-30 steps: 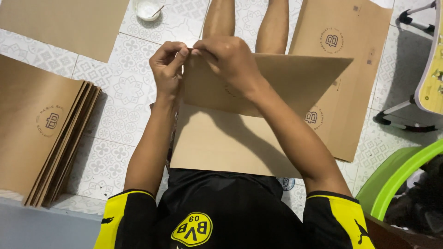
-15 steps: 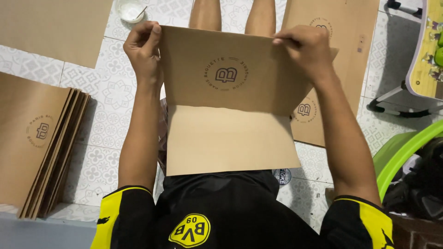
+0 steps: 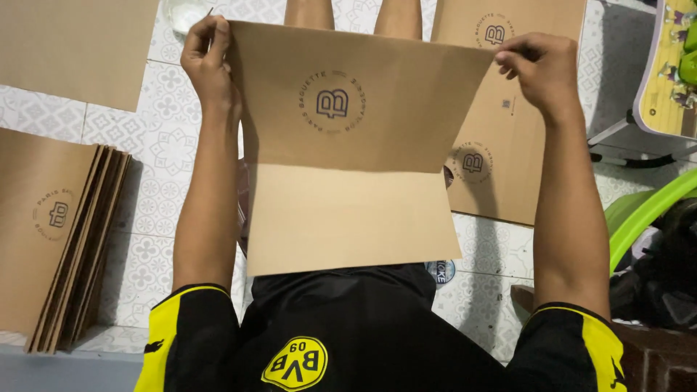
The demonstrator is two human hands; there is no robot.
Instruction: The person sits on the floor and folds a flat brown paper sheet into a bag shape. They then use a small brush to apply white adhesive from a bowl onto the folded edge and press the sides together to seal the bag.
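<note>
- We pinch the far corners of a folded brown paper sheet: our left hand clamps the left corner, our right hand the right, the two held wide apart.
- The sheet hangs above our lap, its round stamp facing us.
- A stack of paper bags lies on the tiled floor to the left.
- More brown sheets lie beyond on the right.
</note>
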